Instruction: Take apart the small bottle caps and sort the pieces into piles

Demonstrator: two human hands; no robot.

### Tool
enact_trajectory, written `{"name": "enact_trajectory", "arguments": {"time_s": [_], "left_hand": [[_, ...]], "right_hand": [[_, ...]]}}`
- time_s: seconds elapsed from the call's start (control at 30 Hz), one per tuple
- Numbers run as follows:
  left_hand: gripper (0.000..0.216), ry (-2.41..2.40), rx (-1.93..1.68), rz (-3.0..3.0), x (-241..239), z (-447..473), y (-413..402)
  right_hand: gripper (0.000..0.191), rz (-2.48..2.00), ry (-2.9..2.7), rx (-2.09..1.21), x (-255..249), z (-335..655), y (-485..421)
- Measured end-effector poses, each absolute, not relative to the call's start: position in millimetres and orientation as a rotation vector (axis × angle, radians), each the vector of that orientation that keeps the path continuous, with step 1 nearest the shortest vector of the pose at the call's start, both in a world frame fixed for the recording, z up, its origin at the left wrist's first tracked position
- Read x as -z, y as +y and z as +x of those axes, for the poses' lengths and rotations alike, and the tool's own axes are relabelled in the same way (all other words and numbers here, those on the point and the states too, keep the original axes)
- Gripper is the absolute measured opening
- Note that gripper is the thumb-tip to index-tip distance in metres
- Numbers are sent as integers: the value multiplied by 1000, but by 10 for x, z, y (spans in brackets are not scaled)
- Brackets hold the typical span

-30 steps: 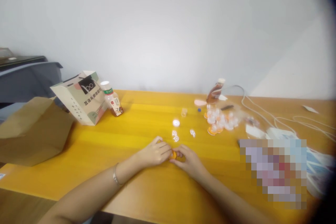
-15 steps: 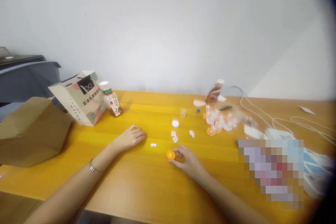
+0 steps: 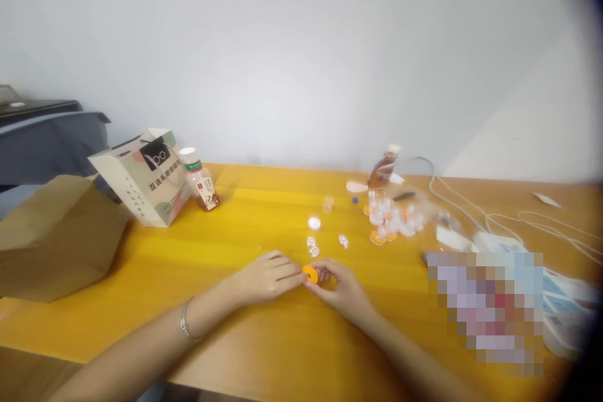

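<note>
Between thumb and fingers, my right hand (image 3: 342,286) pinches a small orange disc (image 3: 311,274) with a dark spot at its middle, held just above the table. From the other side comes my left hand (image 3: 273,276), its fingers pressed together and their tips at the disc's left edge. Whether a small part sits under those fingertips is hidden. Beyond the hands lie a white round piece (image 3: 314,223) and two white gear-shaped pieces, an upper one (image 3: 311,242) and a lower one (image 3: 313,252). More white cut-out shapes (image 3: 343,241) lie to their right.
A pile of orange and whitish round parts (image 3: 393,220) spreads at the right, near a tilted-looking brown bottle (image 3: 382,166) and white cables (image 3: 455,185). On the left stand a drink bottle (image 3: 202,182), a printed paper bag (image 3: 151,182) and a brown bag (image 3: 56,239).
My left hand has moved right from the table to the orange disc. The disc has turned in my right hand, and its pale centre now looks dark. Two small white dots are no longer visible.
</note>
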State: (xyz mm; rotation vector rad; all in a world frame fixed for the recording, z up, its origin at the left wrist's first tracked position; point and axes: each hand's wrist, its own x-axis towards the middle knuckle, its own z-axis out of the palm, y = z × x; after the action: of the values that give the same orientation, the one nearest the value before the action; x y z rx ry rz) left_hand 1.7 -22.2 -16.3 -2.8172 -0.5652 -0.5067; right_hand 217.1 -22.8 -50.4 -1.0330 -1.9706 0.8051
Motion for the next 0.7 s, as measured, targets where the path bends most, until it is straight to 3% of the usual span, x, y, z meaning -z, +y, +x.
{"name": "enact_trajectory", "arguments": {"time_s": [0.17,0.43,0.7], "left_hand": [[19,-576,486,-2800,109,25,-99],[18,-1014,273,-2545,219,-160,743],[18,-1047,204,-2548,391,24,1012]], "right_hand": [[23,-995,-2030,-758,413,2236,-146],[45,-1169,-2467,-150,337,2406,552],[45,-1380,-2545,-25,413,2316,727]]}}
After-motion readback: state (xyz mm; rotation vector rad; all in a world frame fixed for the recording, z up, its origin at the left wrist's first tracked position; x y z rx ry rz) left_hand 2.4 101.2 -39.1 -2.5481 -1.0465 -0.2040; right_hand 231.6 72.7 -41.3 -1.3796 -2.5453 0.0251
